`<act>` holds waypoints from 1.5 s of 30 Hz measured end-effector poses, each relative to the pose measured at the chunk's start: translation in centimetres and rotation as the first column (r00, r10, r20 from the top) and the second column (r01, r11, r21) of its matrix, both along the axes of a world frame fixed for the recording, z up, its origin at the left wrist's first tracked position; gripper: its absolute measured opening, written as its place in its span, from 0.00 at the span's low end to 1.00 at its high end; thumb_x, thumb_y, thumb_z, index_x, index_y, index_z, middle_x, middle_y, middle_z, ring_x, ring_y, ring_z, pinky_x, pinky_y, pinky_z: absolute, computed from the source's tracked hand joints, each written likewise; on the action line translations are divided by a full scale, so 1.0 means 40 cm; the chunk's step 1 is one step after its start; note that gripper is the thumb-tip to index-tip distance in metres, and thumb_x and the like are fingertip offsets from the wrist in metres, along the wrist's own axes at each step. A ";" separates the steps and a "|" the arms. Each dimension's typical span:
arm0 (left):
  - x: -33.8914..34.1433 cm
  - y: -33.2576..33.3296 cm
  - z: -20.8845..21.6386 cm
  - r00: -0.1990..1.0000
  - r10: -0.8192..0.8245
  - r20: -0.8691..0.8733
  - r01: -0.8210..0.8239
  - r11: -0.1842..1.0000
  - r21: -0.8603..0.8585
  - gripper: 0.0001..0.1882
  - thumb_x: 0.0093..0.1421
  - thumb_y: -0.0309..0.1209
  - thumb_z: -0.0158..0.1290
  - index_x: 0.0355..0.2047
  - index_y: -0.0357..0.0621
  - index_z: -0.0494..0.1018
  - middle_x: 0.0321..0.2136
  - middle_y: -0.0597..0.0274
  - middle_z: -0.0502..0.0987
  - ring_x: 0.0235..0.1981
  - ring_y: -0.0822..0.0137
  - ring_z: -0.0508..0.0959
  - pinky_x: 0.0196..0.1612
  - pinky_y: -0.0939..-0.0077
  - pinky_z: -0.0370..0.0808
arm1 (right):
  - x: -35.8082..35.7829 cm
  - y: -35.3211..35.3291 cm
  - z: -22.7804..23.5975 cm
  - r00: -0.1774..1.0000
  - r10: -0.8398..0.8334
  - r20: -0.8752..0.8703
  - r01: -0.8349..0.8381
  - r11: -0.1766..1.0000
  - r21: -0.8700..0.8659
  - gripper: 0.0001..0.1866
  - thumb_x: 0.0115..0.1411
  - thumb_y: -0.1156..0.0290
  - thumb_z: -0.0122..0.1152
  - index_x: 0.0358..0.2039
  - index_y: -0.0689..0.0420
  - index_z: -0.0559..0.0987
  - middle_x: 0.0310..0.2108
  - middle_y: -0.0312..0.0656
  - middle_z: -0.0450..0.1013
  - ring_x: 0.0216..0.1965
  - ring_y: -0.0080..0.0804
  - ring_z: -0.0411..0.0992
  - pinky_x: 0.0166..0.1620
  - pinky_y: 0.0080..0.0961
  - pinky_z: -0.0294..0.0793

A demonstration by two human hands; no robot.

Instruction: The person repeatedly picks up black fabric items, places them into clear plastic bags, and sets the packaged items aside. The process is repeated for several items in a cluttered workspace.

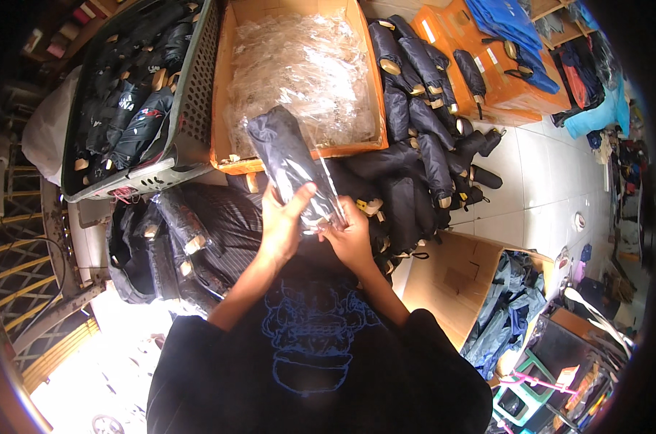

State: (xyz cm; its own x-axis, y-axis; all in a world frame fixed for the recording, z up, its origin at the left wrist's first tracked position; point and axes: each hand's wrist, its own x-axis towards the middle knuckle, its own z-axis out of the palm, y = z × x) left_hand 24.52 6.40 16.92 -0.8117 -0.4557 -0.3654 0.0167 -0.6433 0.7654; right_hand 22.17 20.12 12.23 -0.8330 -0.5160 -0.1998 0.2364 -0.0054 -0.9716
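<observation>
Before the near rim of an open cardboard box (299,158) filled with clear plastic wrappers (299,65), a folded black umbrella (279,148) in a clear sleeve (331,189) tilts up and leftward, the left hand (284,220) grasping its side with the thumb across the front and the right hand (348,233) pinching the sleeve's lower end. To the left of that box stands a grey perforated crate (192,108) of dark folded umbrellas (129,108), while to the right more black umbrellas (429,126) lie heaped beside an orange box (454,32), with white floor tiles (538,166) beyond.
</observation>
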 end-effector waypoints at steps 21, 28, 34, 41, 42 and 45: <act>0.184 -0.039 -0.093 0.992 -0.100 0.081 0.097 0.994 0.043 0.32 0.58 0.30 0.60 0.59 0.38 0.59 0.49 0.59 0.72 0.51 0.69 0.71 0.54 0.72 0.69 | -0.046 -0.041 0.020 0.868 0.482 0.117 -0.481 0.876 -0.040 0.29 0.61 0.79 0.58 0.61 0.63 0.59 0.55 0.47 0.66 0.49 0.27 0.68 0.49 0.23 0.70; 0.309 -0.146 -0.083 0.958 0.037 0.284 0.024 0.978 -0.207 0.28 0.58 0.36 0.59 0.54 0.34 0.64 0.47 0.56 0.74 0.49 0.68 0.72 0.54 0.73 0.68 | 0.027 -0.151 -0.008 0.782 0.596 0.180 -0.600 0.799 -0.041 0.22 0.63 0.76 0.57 0.57 0.65 0.65 0.46 0.41 0.71 0.43 0.20 0.70 0.45 0.21 0.72; 0.420 -0.286 -0.024 0.782 0.404 0.474 -0.119 0.844 -0.523 0.23 0.55 0.34 0.53 0.47 0.28 0.69 0.38 0.48 0.77 0.39 0.63 0.78 0.44 0.72 0.74 | 0.061 -0.223 -0.014 0.682 0.703 0.202 -0.697 0.708 -0.113 0.21 0.66 0.74 0.49 0.59 0.61 0.65 0.49 0.45 0.70 0.39 0.29 0.75 0.39 0.22 0.74; 0.568 -0.483 -0.148 0.665 0.545 0.510 0.182 0.545 -0.819 0.27 0.53 0.38 0.56 0.49 0.31 0.70 0.38 0.41 0.78 0.41 0.51 0.79 0.48 0.66 0.73 | 0.031 -0.194 -0.033 0.735 0.640 0.225 -0.644 0.762 -0.063 0.18 0.66 0.73 0.49 0.57 0.60 0.68 0.49 0.47 0.71 0.38 0.29 0.75 0.39 0.22 0.73; 0.572 -0.488 -0.157 0.644 0.584 0.495 0.215 0.483 -0.849 0.29 0.52 0.39 0.56 0.50 0.32 0.70 0.39 0.40 0.78 0.42 0.48 0.79 0.48 0.64 0.73 | 0.029 -0.188 -0.035 0.742 0.628 0.237 -0.634 0.771 -0.058 0.18 0.66 0.73 0.50 0.56 0.60 0.68 0.48 0.47 0.71 0.38 0.29 0.75 0.38 0.21 0.73; 0.565 -0.491 -0.160 0.611 0.574 0.545 0.304 0.465 -0.831 0.30 0.52 0.39 0.56 0.52 0.33 0.69 0.42 0.40 0.77 0.46 0.45 0.77 0.50 0.61 0.72 | 0.028 -0.172 -0.035 0.755 0.623 0.205 -0.635 0.772 -0.009 0.17 0.67 0.72 0.47 0.56 0.60 0.68 0.48 0.47 0.71 0.39 0.30 0.75 0.39 0.23 0.73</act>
State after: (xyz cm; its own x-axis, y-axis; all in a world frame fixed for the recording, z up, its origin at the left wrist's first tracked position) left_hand 47.10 -13.25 10.52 -0.3678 -0.9241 -0.1037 -0.7449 0.2261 0.6277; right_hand 23.27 13.23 10.83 -0.2682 -0.8926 -0.3623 0.3412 0.2636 -0.9023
